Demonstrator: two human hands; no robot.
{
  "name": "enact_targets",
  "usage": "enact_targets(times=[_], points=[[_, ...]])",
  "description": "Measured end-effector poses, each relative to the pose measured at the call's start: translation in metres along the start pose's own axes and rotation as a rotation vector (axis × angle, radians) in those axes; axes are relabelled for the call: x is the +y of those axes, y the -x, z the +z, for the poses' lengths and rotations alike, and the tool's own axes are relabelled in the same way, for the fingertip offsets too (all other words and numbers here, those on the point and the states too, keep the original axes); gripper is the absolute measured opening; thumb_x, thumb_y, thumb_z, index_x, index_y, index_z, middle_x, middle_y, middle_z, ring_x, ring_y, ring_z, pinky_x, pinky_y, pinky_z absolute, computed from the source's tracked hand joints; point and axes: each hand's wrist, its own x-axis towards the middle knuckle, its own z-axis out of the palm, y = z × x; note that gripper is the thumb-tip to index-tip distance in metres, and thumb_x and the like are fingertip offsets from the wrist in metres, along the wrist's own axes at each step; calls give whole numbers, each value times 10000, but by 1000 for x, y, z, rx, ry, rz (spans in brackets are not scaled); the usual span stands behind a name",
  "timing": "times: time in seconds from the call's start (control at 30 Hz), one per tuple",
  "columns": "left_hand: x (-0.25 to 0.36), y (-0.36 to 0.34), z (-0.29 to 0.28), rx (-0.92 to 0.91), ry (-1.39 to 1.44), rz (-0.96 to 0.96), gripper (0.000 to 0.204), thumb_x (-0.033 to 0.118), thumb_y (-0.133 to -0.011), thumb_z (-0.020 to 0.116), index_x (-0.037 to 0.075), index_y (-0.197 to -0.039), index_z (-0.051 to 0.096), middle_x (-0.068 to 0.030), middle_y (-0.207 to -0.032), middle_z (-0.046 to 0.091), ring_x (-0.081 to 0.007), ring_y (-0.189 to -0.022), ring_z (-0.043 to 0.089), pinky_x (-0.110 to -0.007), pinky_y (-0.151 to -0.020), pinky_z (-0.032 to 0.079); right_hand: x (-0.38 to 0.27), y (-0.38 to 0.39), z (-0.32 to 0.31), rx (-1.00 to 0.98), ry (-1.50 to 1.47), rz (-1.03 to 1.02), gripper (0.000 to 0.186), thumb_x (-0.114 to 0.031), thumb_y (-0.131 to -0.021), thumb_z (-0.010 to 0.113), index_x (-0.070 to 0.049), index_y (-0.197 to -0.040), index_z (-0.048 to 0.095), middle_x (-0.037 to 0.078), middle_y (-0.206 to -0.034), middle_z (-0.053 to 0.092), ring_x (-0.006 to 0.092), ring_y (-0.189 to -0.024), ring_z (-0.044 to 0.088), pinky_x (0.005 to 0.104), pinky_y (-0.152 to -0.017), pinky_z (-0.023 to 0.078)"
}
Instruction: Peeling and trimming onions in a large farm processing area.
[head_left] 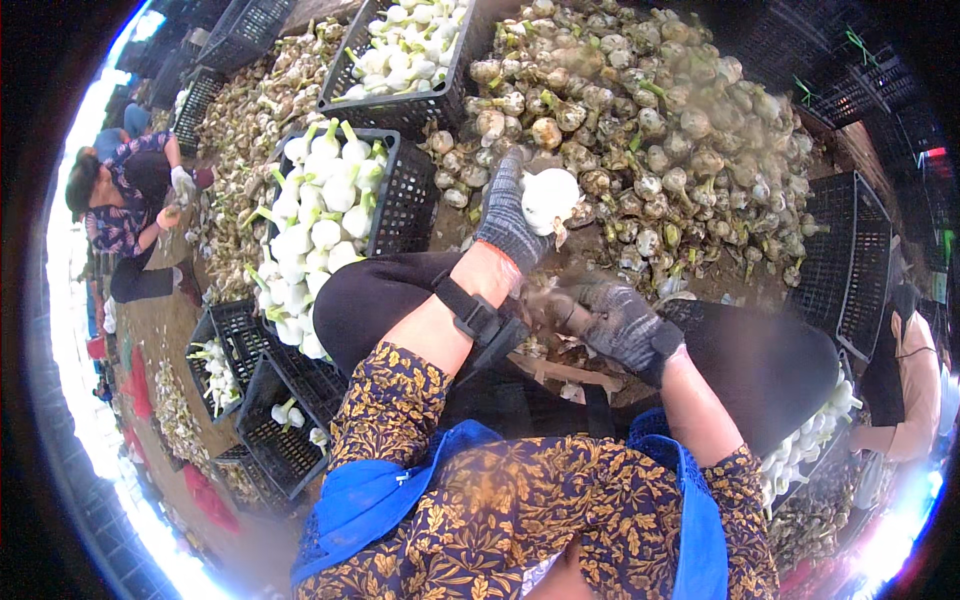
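Forward, left hand (508, 218) holds white bulb (551, 199); right hand (625, 325) curls lower, grip unclear

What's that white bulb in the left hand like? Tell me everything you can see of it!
The white bulb is roundish and looks smooth, pale and clean nearly all over. A dry-looking brownish scrap sticks out at its lower edge in the picture. The left hand, in a grey knitted glove, holds it at its left side, by the heap of dirty bulbs. Its underside is hidden.
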Motion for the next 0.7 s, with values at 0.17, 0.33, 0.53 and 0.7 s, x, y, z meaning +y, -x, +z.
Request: enact_targets(times=[0.17,0.33,0.53,0.7], points=[[0,-1,-4,-58,58,-25,392,480,-793,504,96,-867,492,-80,-725,581,-230,-616,597,-340,-510,515,11,-12,-1,395,-46,116,327,-219,-743,614,-50,-1012,534,115,-735,554,268,-828,562,322,-751,453],[-2,-2,-1,-85,-151,10,508,528,-792,483,39,-926,524,-134,-781,597,-251,-634,601,-358,-567,531,-17,-25,-10,234,-468,300,319,-160,-788,561,-19,-1072,523,79,-942,613,140,-830,561,277,-752,449],[-1,3,-2,-105,-119,22,488,537,-780,502,54,-847,510,-127,-745,587,-258,-628,600,-367,-589,535,-30,-11,-16,-246,-438,163,358,-318,-829,490,-13,-992,580,146,-934,612,206,-863,577,312,-782,439],[3,5,1,-316,113,-135,373,460,-800,528,87,-808,507,-95,-720,585,-234,-608,600,-363,-582,536,-3,-3,-16,59,109,216,416,-417,-823,489,-37,-941,613,166,-953,598,256,-912,568,353,-802,424]])
